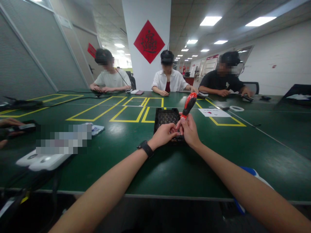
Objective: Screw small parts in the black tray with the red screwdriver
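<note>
A black tray [160, 114] with a gridded inside lies on the green table [170, 168], straight ahead of me. My right hand [190, 131] is closed around a screwdriver with a red and black handle [189, 104], held upright with its tip down at the tray's near edge. My left hand [163, 135], a black watch on its wrist, has its fingers pinched together at the screwdriver's tip, on the tray's near rim. What the left fingers hold is hidden.
Three people sit along the far side of the table. Yellow tape rectangles [128, 113] mark the tabletop. A white sheet [213, 112] and a tape roll [236, 108] lie right of the tray. White devices [43, 160] and cables lie at the near left; another person's hand [8, 123] shows at the left edge.
</note>
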The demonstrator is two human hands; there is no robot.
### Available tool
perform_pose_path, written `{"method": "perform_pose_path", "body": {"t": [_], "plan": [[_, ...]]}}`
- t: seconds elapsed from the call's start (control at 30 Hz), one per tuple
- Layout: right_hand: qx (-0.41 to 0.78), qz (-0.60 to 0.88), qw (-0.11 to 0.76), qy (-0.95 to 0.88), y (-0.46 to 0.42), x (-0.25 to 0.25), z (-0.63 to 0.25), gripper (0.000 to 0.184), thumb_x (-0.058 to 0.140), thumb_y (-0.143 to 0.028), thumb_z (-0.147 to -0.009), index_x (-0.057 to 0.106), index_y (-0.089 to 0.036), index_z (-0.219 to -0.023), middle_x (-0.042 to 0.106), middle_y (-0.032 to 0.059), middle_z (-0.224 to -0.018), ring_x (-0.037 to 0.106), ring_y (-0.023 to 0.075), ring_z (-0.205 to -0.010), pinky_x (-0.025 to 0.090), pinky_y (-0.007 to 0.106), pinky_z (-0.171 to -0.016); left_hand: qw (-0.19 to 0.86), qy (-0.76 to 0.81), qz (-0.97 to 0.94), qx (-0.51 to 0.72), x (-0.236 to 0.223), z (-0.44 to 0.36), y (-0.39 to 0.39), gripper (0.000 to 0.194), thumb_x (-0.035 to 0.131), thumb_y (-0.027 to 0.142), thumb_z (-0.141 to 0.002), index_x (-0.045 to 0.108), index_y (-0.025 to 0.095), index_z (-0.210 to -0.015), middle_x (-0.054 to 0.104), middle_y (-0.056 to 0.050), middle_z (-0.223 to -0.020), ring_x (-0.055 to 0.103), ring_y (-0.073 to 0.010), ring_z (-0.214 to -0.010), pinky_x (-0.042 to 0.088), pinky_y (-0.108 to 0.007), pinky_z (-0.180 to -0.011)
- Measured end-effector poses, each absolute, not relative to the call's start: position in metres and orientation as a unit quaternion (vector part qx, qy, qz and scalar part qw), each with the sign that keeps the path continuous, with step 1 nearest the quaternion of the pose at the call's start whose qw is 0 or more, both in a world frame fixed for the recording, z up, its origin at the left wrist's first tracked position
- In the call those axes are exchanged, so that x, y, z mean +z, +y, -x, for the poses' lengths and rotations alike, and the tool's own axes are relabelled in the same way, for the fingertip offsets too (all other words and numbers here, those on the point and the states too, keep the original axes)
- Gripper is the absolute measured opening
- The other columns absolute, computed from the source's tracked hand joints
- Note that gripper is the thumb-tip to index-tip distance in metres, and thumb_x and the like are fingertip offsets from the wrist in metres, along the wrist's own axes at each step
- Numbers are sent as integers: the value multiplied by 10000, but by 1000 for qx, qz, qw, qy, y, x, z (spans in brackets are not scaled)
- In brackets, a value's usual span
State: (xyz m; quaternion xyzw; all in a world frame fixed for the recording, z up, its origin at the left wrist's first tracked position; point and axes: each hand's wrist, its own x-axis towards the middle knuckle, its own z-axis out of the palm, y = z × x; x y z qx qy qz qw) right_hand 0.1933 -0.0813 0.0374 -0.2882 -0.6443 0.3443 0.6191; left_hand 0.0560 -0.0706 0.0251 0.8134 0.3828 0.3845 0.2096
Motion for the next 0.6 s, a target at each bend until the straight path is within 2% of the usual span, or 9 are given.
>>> {"method": "perform_pose_path", "body": {"t": [0.13, 0.3, 0.6], "plan": [[346, 285, 617, -647, -79, 36, -194, 354, 391, -451, -871, 434, -199, -1116, 562, -44, -629, 375, 34, -364, 289, 160, -355, 175, 380, -828, 374, 26, -55, -71, 119, 563, 245, -762, 601, 136, -790, 615, -9, -707, 529, -112, -643, 391, -213, -605], [349, 283, 616, -647, -78, 36, -194, 355, 377, -444, -879, 440, -199, -1128, 555, -42, -636, 372, 38, -371, 315, 168, -367, 177, 354, -842, 366, 27, -54, -71, 147, 487, 199, -805, 621, 142, -825, 637, -24, -762, 555, -123, -701, 407, -220, -661], [346, 283, 617, -648, -82, 37, -193, 354, 404, -433, -873, 421, -200, -1140, 555, -46, -629, 392, 37, -377, 306, 159, -366, 200, 355, -826, 390, 26, -56, -71, 146, 600, 275, -744, 564, 138, -777, 593, 1, -694, 514, -105, -618, 390, -208, -585]]}}
